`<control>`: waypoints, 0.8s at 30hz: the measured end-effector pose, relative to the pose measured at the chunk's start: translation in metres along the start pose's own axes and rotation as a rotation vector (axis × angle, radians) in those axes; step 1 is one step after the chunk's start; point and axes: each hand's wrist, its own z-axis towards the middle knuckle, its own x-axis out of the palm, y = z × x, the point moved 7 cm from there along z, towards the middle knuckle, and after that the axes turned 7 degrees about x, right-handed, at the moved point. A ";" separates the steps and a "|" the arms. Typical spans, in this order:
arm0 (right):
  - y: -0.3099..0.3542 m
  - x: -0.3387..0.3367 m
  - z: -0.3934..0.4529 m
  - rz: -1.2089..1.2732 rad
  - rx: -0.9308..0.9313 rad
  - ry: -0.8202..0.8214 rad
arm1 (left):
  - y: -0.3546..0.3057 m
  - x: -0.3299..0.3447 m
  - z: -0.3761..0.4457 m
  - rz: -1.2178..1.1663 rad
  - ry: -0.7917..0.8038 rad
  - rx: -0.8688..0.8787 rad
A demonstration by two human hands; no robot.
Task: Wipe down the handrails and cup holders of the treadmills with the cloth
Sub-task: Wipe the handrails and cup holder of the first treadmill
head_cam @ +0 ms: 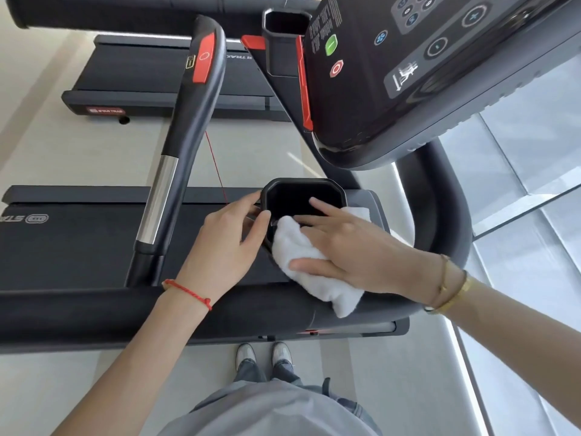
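A black octagonal cup holder (301, 185) sits beside the treadmill console. My left hand (231, 229) grips its left rim, thumb on the edge. My right hand (342, 243) holds a white cloth (309, 269) against the holder's near rim, with the fingers reaching into the opening. The cloth hangs down over the dark side handrail (157, 306) that runs across below my hands. A second cup holder (286, 23) is visible at the far side of the console. The centre handrail (188, 127), with a red stop pad and a chrome section, rises to the left.
The console panel (424, 67) overhangs at upper right, close above the cup holder. A thin red safety cord (217, 165) hangs by the centre handrail. A neighbouring treadmill deck (141, 70) lies beyond. My feet (264, 357) stand on pale floor; glass panels are at right.
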 end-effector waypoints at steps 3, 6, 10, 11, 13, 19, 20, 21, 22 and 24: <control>0.012 0.004 0.009 0.083 0.030 -0.009 | 0.000 0.000 0.001 -0.011 0.001 -0.010; 0.010 -0.007 -0.010 0.173 0.077 -0.150 | -0.001 0.000 0.001 -0.021 -0.002 -0.012; 0.011 -0.017 -0.028 0.433 0.112 -0.293 | -0.001 0.000 0.001 -0.008 0.001 -0.019; 0.013 -0.015 -0.030 0.431 0.068 -0.284 | -0.002 -0.001 0.001 -0.001 0.003 -0.018; 0.009 -0.014 -0.034 0.470 0.026 -0.249 | -0.002 0.000 0.001 0.009 0.011 -0.017; -0.013 -0.010 -0.047 0.250 -0.009 -0.301 | -0.001 -0.001 -0.001 0.001 0.027 -0.021; -0.016 -0.009 -0.048 0.225 -0.012 -0.326 | -0.001 -0.001 -0.001 -0.002 0.028 -0.020; -0.019 -0.009 -0.050 0.208 0.000 -0.355 | -0.001 -0.001 -0.001 -0.003 0.029 -0.018; -0.023 -0.009 -0.051 0.192 0.027 -0.379 | -0.001 -0.001 -0.001 0.000 0.030 -0.017; -0.029 -0.011 -0.049 0.159 0.086 -0.407 | 0.000 -0.001 -0.001 0.004 0.031 -0.019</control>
